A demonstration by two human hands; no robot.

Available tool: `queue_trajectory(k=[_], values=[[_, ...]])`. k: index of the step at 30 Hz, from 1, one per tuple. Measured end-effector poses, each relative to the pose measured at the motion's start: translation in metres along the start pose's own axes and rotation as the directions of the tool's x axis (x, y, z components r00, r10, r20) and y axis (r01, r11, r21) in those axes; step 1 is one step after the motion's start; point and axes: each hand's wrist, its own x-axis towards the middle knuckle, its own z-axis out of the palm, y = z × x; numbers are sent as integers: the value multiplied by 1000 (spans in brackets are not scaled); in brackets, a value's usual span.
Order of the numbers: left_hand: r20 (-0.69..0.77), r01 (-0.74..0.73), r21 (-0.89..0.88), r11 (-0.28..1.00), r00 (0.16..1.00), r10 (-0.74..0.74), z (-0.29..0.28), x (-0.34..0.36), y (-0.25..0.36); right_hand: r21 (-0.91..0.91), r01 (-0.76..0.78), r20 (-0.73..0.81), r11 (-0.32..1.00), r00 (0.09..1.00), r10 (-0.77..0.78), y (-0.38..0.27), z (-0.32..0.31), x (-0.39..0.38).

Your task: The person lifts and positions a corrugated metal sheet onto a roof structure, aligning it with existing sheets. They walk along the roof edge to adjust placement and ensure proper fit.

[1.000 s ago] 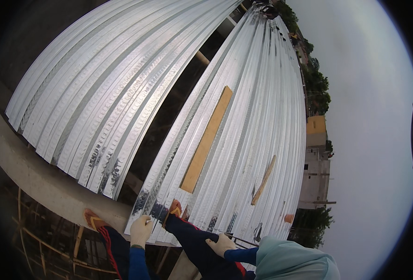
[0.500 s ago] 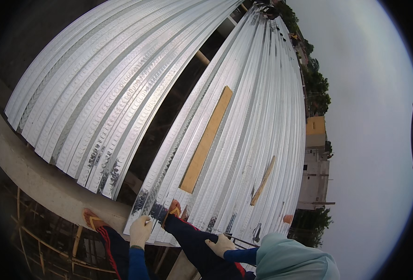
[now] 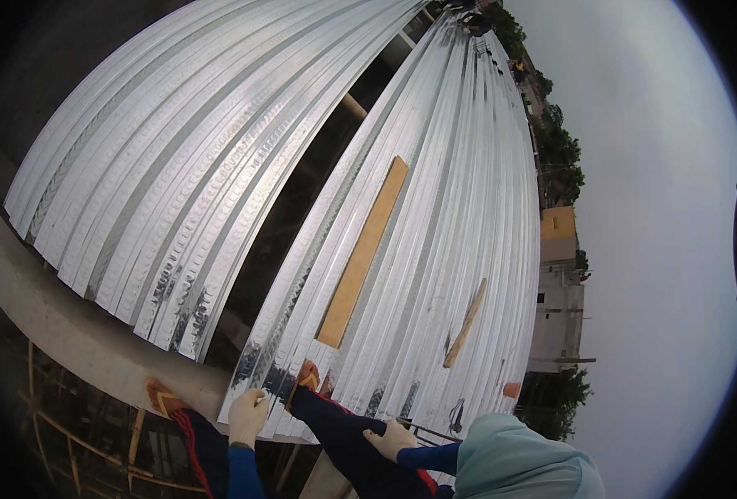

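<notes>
My left hand (image 3: 248,418), in a pale glove, is held above the near end of a ribbed metal decking sheet (image 3: 302,308). Its fingers are curled closed; whatever they hold, if anything, is too small to make out. My right hand (image 3: 391,438), gloved too, lies over my right leg near the knee with its fingers stretched out. My right foot (image 3: 307,374), in a sandal, stands on the sheet's end. My left foot (image 3: 164,396) is on the concrete beam (image 3: 86,341).
A dark gap (image 3: 285,233) separates this decking from a second run of sheets (image 3: 160,183). A wooden plank (image 3: 364,249) and a thinner wood strip (image 3: 466,323) lie on the decking. Scaffold poles (image 3: 86,445) show below the beam. Pale green cloth (image 3: 526,457) covers the lower right.
My left hand has shifted very slightly down and left, its fingers still curled. The view has tilted a little. My right hand stays on my leg.
</notes>
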Motion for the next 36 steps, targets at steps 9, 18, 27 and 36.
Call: queue_trajectory(k=[9, 18, 27, 36], values=[[75, 111, -79, 991, 992, -105, -3, 2, -1, -7, 6, 7, 1000, 1000, -6, -3, -2, 0], [76, 74, -90, 993, 995, -68, -15, -2, 27, 2, 9, -8, 1000, 1000, -9, 1, -2, 3], [17, 41, -60, 997, 999, -40, -20, -7, 18, -21, 37, -86, 999, 996, -39, -6, 11, 1], [69, 129, -109, 986, 990, -122, -15, -3, 26, -16, 20, -91, 1000, 996, -21, 5, 16, 9]])
